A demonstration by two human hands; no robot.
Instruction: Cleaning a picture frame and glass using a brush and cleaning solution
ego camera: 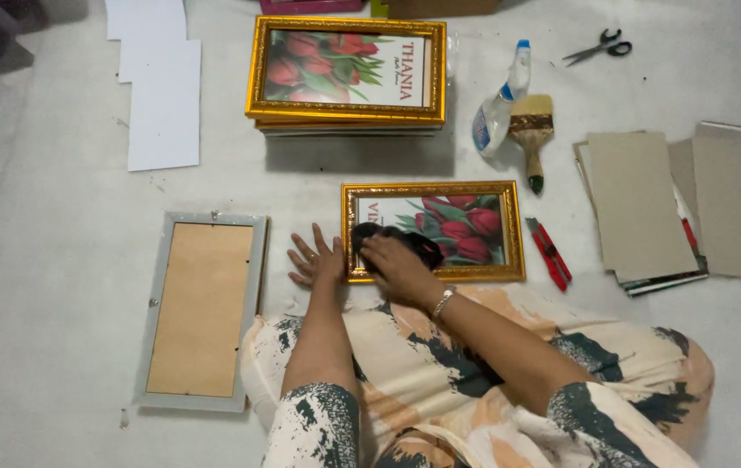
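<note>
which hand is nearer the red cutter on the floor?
Right. The right hand presses a dark cloth on the gold frame, beside the red cutter. The left hand lies flat beyond the frame's far edge.

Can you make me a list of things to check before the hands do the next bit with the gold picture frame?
1. Frame lies flat on the floor: ok.
2. Left hand steadies its edge: ok.
3. Right hand holds the dark cloth on the glass: ok.
4. Red cutter lies clear of the hands: ok.
5. Glass is clean under the cloth: cannot tell.
6. Glue bottle is capped: ok.
</note>
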